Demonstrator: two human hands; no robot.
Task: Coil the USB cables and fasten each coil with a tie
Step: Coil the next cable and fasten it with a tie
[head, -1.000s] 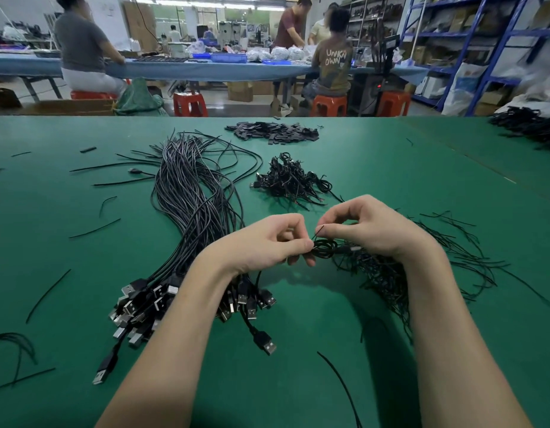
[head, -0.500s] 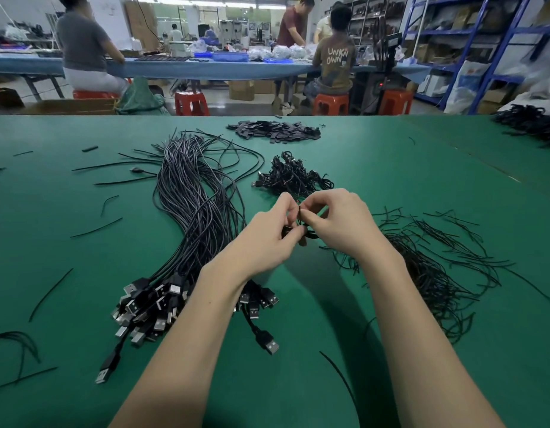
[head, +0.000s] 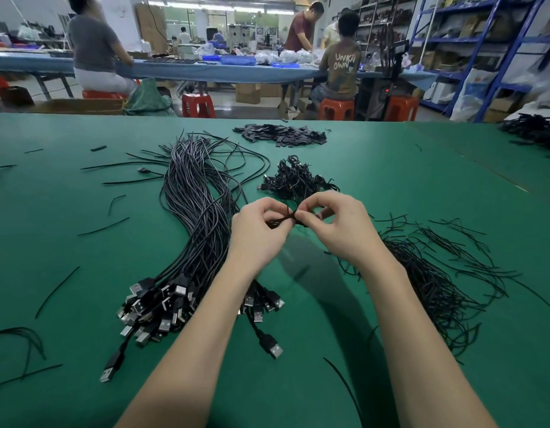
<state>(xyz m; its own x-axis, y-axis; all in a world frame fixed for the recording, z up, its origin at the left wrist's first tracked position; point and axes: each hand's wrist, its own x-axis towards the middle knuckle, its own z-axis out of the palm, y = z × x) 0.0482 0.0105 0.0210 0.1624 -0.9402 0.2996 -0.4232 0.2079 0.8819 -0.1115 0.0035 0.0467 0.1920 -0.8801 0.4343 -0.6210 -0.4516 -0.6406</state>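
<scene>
A small coiled cable (head: 278, 223) is pinched between the left hand (head: 259, 233) and right hand (head: 337, 228), just right of the loose cable bundle (head: 199, 217). A tie (head: 288, 211) is apparently being twisted shut; further twisting is probably needed.
</scene>
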